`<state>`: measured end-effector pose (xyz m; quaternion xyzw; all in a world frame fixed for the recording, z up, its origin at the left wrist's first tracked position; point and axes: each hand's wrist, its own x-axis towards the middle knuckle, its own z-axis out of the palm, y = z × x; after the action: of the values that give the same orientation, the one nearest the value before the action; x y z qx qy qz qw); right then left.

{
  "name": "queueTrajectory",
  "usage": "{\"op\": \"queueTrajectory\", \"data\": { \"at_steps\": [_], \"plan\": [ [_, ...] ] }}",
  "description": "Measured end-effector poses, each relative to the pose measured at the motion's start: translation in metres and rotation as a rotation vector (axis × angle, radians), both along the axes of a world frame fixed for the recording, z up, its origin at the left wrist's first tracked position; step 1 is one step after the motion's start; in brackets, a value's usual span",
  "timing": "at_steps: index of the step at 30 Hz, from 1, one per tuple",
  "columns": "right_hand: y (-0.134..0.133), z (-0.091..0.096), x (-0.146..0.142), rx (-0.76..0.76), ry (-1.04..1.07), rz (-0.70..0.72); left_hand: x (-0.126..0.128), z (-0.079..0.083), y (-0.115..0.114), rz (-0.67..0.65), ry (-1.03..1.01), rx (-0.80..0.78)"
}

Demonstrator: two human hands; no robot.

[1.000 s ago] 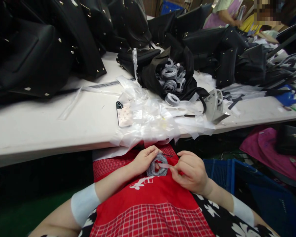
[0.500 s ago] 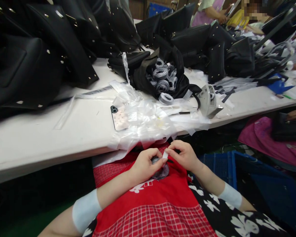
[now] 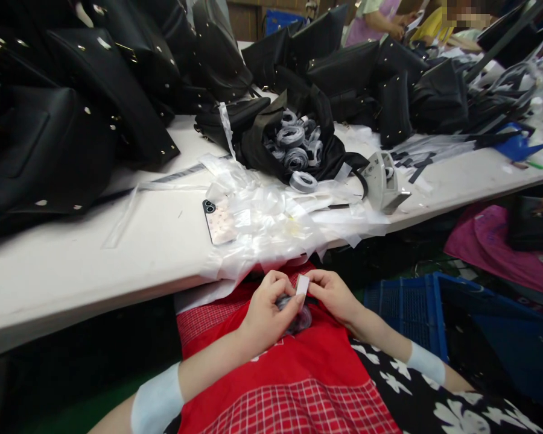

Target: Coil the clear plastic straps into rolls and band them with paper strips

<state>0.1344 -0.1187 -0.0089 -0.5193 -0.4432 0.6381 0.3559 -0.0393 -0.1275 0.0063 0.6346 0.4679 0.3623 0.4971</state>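
Over my red apron, just below the table edge, my left hand (image 3: 268, 307) is closed round a coiled grey strap roll (image 3: 298, 319) that is mostly hidden by the fingers. My right hand (image 3: 332, 294) pinches the strap's short white loose end (image 3: 302, 284), held upright between the two hands. Both hands touch each other at the fingertips.
A white table (image 3: 72, 253) carries a heap of clear plastic wrappers (image 3: 276, 220), a phone (image 3: 218, 221), a black bag holding several grey strap rolls (image 3: 294, 144), and black handbags (image 3: 49, 132) along the back. A blue crate (image 3: 402, 307) stands at my right. Another person's sleeve (image 3: 375, 15) shows far behind.
My hands have risen toward the table edge and drawn together. The right hand has pulled the white strap end from lying sideways to standing upright.
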Motion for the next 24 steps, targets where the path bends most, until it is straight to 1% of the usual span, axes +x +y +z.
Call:
{"op": "queueTrajectory", "data": {
  "at_steps": [2, 4, 5, 8, 11, 13, 17, 20, 22, 24],
  "plan": [
    [-0.002, 0.003, 0.003, 0.074, -0.049, 0.018, 0.002, -0.002, 0.0, 0.024, -0.028, -0.097],
    [-0.002, 0.007, 0.008, 0.092, -0.05, 0.053, 0.005, -0.003, 0.001, 0.018, -0.067, -0.182],
    [-0.002, 0.009, 0.011, 0.087, -0.024, 0.082, 0.006, -0.002, 0.0, 0.017, -0.08, -0.197],
    [0.0, 0.016, 0.017, 0.089, 0.04, 0.206, 0.008, 0.001, -0.001, 0.038, -0.07, -0.159],
    [0.004, 0.018, 0.017, 0.093, -0.028, 0.243, 0.008, 0.002, -0.002, 0.052, -0.004, -0.14],
    [0.006, 0.015, 0.015, 0.033, -0.047, 0.226, 0.007, 0.001, -0.004, 0.062, 0.014, -0.133],
    [0.011, 0.012, 0.014, -0.118, 0.015, 0.251, 0.006, -0.004, -0.008, 0.062, -0.013, -0.116],
    [0.015, 0.015, 0.016, -0.164, -0.002, 0.295, 0.006, -0.003, -0.009, 0.031, -0.017, -0.127],
    [0.016, 0.019, 0.018, -0.151, -0.048, 0.329, 0.006, -0.001, -0.008, 0.015, -0.025, -0.14],
    [0.016, 0.024, 0.018, -0.061, -0.16, 0.349, 0.005, 0.002, -0.004, -0.005, -0.017, -0.145]
  ]
}}
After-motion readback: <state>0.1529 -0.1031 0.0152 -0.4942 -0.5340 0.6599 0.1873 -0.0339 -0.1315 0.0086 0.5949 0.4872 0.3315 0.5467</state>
